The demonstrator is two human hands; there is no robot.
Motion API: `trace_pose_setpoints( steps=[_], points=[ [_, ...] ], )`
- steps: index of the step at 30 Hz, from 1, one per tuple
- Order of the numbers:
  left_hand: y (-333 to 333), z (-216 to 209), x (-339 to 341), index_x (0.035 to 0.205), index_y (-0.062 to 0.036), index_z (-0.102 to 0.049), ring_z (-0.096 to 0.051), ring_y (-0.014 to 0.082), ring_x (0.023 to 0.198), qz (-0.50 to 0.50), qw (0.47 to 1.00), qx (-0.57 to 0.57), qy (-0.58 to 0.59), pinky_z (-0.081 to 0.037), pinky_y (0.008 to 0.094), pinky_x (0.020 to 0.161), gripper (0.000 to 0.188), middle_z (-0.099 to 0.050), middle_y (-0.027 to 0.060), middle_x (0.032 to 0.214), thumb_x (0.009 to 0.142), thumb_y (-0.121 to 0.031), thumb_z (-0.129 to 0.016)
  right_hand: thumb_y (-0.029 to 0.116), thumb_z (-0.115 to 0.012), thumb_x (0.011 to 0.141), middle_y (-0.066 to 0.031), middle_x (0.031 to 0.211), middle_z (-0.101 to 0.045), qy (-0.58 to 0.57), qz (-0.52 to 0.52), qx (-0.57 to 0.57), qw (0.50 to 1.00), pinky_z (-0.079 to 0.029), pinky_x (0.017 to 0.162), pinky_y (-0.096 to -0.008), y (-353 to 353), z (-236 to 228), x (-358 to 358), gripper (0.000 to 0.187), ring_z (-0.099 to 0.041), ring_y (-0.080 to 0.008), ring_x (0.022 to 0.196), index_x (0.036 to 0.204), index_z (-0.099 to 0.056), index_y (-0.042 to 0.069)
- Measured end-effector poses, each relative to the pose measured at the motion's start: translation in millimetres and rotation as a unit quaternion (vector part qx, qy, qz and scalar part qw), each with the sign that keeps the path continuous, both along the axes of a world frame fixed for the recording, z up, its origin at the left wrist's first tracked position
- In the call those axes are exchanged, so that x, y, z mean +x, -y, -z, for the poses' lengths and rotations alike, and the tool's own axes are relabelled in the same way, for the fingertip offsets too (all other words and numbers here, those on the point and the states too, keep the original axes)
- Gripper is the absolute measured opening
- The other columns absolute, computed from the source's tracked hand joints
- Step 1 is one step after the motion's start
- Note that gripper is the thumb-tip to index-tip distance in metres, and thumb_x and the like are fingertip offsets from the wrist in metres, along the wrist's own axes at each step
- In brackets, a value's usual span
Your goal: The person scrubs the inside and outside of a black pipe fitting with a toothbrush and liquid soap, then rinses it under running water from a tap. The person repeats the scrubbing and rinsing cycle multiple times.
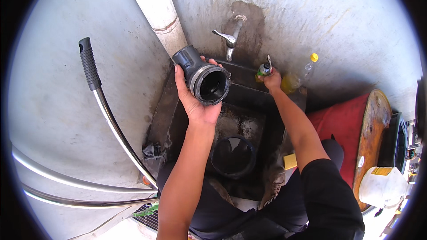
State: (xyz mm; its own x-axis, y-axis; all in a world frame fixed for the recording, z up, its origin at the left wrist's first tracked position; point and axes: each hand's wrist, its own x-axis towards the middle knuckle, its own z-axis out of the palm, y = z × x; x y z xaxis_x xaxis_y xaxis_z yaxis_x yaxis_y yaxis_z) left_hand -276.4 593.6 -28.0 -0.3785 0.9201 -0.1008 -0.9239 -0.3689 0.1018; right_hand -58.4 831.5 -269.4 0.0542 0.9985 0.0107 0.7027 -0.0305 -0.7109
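Observation:
In my left hand (202, 112) rests a black pipe fitting (191, 62), raised over the sink (242, 78). My fingers wrap round it from below and behind. Its wide round mouth, with a metal band behind the ragged rim, faces me; a narrower stub points up and left. At the sink's back ledge, my right hand (272, 81) is closed round a small bottle (263, 69) with a dark top and greenish label. Part of that bottle is hidden by my fingers. A dark round bowl (215, 162) sits in the sink below.
A lever tap (231, 39) juts from the wall behind the sink. Right of my hand stands a clear bottle (308, 72) with yellow liquid. A red drum (333, 122), a white jug (378, 191) and a yellow sponge (290, 161) are rightward; curved metal tubes (113, 122) extend left.

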Motion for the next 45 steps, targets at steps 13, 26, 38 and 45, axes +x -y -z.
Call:
trace_pose_setpoints(
  steps=[13,26,38,45],
  points=[
    [-17.4,5.3,-10.2,0.12,0.0028,-0.067,-0.071,0.0317,0.105,-0.019,1.0,0.01,0.023,-0.056,0.048,0.107,0.063,-0.073,0.0178,0.11,0.097,-0.056,-0.071,0.011,-0.063,0.099,-0.0339,0.105,-0.073,0.106,-0.112,0.023,0.988,-0.055,0.097,-0.0508,35.2,-143.5,6.8,0.035,-0.073,-0.0456,0.105,0.127,-0.069,-0.008],
    [-26.3,7.4,-30.4,0.112,-0.0007,-0.068,-0.068,0.0326,0.101,-0.06,0.996,0.004,-0.065,-0.058,0.0467,0.095,0.061,-0.072,0.0154,0.104,0.099,-0.06,-0.065,0.005,-0.067,0.093,-0.0149,0.096,-0.061,0.214,-0.429,0.265,0.836,-0.059,0.066,-0.0435,228.7,-342.7,-39.2,0.038,-0.072,-0.0296,0.076,0.13,-0.067,-0.003],
    [-21.1,5.9,-18.4,0.112,-0.0026,-0.068,-0.07,0.0301,0.1,-0.07,0.992,-0.048,-0.093,-0.06,0.0446,0.09,0.063,-0.073,0.015,0.103,0.1,-0.064,-0.06,0.005,-0.07,0.088,-0.0178,0.097,-0.069,0.152,-0.459,0.207,0.85,-0.061,0.067,-0.0444,226.8,-318.3,-67.1,0.027,-0.075,-0.034,0.08,0.113,-0.071,-0.005],
    [-23.8,9.9,-19.6,0.114,-0.0018,-0.067,-0.069,0.0305,0.101,-0.09,0.99,-0.052,-0.097,-0.06,0.0443,0.092,0.064,-0.073,0.0159,0.105,0.099,-0.063,-0.062,0.005,-0.068,0.088,-0.0148,0.096,-0.069,0.278,-0.39,0.367,0.798,-0.062,0.065,-0.0406,210.4,-316.6,-58.1,0.037,-0.077,-0.0283,0.081,0.124,-0.071,-0.005]
  ],
)
